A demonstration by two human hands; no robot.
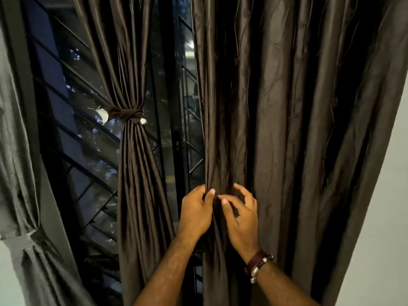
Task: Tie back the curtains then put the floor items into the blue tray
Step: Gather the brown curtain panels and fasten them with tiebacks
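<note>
The left dark-brown satin curtain [132, 151] is tied; the left hand [195, 214] pinches the loose right brown curtain [287, 129], the right hand [240, 219] loosely curled beside it.

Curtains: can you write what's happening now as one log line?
step: gathering right curtain | left hand: pinches its edge | right hand: touches folds | middle curtain: tied

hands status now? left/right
Left hand: pinching the edge of the untied brown curtain.
Right hand: fingers loosely curled at the same curtain, holding nothing clearly.
</note>
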